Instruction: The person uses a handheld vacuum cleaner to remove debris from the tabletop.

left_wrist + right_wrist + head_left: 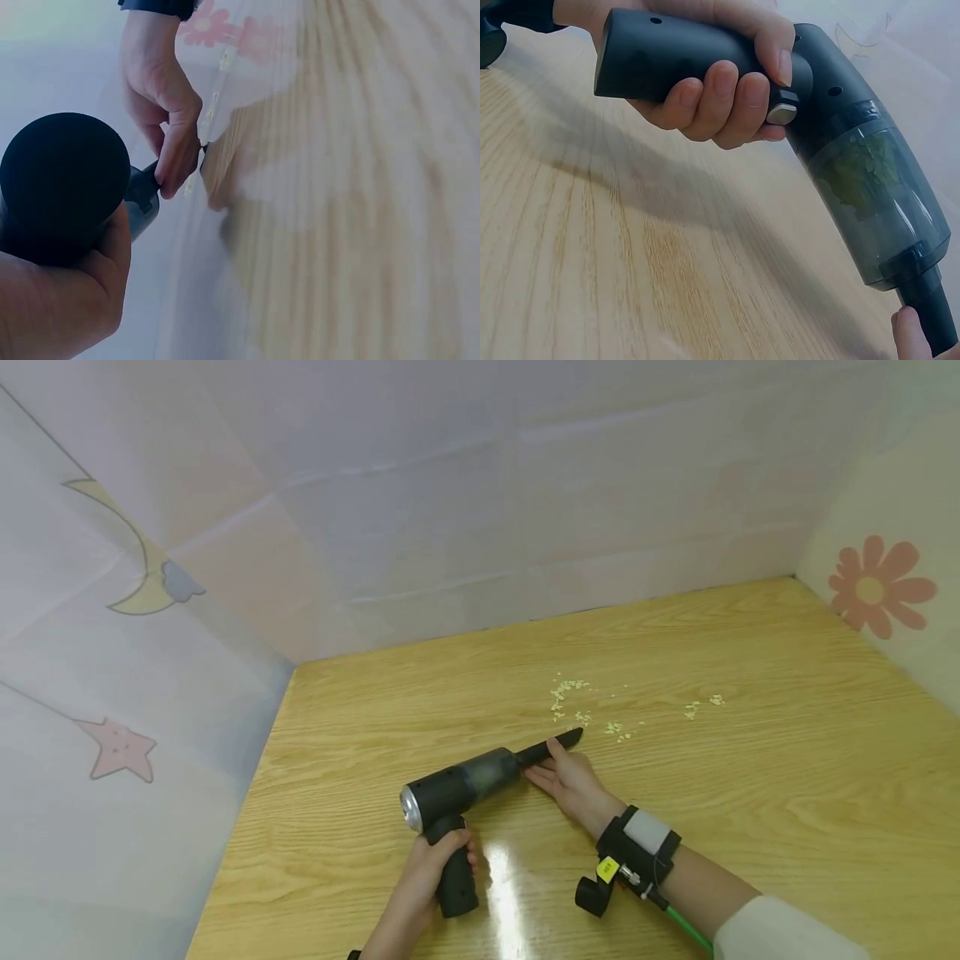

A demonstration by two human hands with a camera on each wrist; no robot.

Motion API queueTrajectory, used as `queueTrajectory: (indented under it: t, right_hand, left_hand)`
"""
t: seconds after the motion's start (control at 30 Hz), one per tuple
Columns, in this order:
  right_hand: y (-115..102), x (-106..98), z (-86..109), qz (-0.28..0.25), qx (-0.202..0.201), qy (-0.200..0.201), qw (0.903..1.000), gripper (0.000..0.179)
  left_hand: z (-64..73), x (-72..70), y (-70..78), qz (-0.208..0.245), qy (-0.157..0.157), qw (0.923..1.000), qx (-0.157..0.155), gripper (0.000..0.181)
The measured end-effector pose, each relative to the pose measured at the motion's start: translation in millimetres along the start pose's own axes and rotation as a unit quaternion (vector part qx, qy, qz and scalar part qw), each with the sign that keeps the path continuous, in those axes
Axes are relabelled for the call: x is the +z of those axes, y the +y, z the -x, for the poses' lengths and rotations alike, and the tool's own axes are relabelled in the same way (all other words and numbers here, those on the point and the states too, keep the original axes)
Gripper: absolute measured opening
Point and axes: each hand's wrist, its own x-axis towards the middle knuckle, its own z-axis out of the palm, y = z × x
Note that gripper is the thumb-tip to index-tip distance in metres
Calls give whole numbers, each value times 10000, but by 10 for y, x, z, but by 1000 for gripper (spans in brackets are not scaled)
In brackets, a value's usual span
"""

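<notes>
The handheld vacuum (438, 800) is held slantwise over the front middle of the table (322, 852), its nozzle (542, 752) leading away towards the crumbs (613, 727); the left hand (437, 864) has its fingers wrapped firmly round the handle (456, 889), while the right hand (567, 783) pinches the nozzle lightly between thumb and fingers, not far from the tip.

By my judgement the job is partway along at most; the vacuum is gripped and aimed, its tip just beside the nearest crumbs, yet pale clusters remain behind the tip and off to its right, so those are left to clear; whether the motor runs, or the tip touches the wood, I cannot tell.

The right wrist view alone shows clearly a greenish-yellow mass inside the clear bin (862, 176), though not whether it came off this table, and a silver button (781, 114) beside the left fingers; the left wrist view looks onto the round butt of the handle and the right fingers bent over the nozzle; only the head view gives the full spread of crumbs, with the patterned cloth (420, 527) beyond.
</notes>
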Motion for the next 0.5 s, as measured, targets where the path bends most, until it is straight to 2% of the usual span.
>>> queueTrajectory:
  t: [0.5]
  right_hand:
    - [94, 172, -118, 221, 47, -12, 9997, 58]
  left_hand:
    - [31, -116, -1, 120, 356, 9993, -57, 24]
